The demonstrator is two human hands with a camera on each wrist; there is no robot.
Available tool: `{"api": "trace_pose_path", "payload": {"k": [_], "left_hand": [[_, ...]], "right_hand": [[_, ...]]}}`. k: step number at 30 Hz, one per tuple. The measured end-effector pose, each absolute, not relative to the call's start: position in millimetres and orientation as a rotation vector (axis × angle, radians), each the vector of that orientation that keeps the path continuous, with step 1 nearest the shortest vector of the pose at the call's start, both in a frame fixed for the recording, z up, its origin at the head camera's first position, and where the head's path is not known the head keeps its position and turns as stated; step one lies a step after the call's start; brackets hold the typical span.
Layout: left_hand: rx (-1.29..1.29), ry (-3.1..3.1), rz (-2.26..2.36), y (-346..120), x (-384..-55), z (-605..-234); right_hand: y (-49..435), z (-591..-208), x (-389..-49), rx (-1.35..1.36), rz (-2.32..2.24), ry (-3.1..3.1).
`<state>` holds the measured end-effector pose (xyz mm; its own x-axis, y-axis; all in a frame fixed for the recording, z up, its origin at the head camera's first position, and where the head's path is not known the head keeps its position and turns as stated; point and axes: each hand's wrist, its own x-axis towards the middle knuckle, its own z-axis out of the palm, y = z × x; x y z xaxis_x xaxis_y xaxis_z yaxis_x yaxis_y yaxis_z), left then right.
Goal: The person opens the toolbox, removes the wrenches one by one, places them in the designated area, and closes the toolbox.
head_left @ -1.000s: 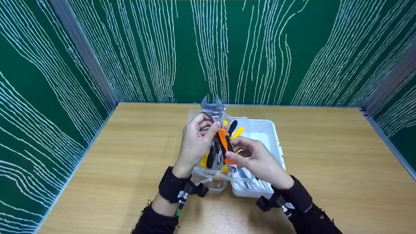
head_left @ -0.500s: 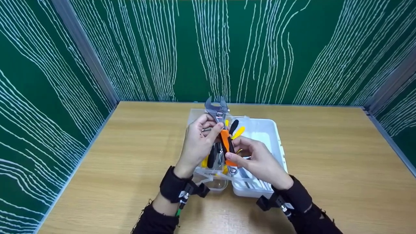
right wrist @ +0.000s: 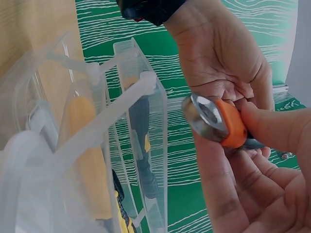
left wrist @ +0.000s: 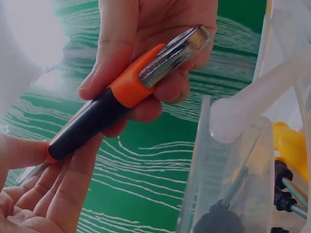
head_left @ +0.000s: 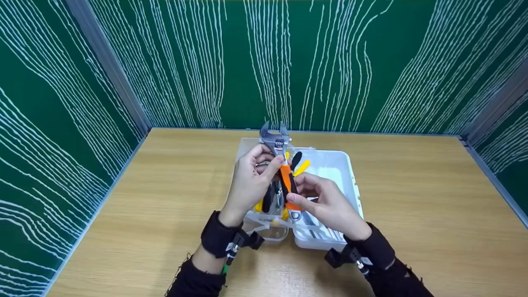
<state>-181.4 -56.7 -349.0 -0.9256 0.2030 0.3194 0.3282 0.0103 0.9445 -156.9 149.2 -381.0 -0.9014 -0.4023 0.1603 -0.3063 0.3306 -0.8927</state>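
Orange and black cover the handle of the silvery metal adjustable wrench (head_left: pixel 287 177), which we see held above the open containers, its head pointing away from the person. We note its jaws standing apart, with a ribbed adjusting screw set just below them. At the opposite end, we find a bare, shiny metal tip pierced by a hole; from the left wrist, we view the handle edge-on, black along its side between orange ends. The left hand (head_left: pixel 252 177) pinches the wrench where neck meets handle, thumb in front and fingers behind; the right hand (head_left: pixel 330 202) pinches the lower handle between thumb and fingers. Beneath, we observe a translucent plastic organiser (head_left: pixel 246 145) with black- and yellow-handled tools, beside a white rectangular plastic box (head_left: pixel 332 165), both on a light wooden table (head_left: pixel 177 177).
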Motion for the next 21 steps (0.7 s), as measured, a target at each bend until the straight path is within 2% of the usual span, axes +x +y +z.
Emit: {"api": "trace_pose_path", "payload": {"k": [21], "left_hand": [[-0.624, -2.289, -2.036, -68.6, -181.0, -344.0]], "right_hand": [[160.4, -375.2, -153.5, -0.665, -1.690, 2.537]]}}
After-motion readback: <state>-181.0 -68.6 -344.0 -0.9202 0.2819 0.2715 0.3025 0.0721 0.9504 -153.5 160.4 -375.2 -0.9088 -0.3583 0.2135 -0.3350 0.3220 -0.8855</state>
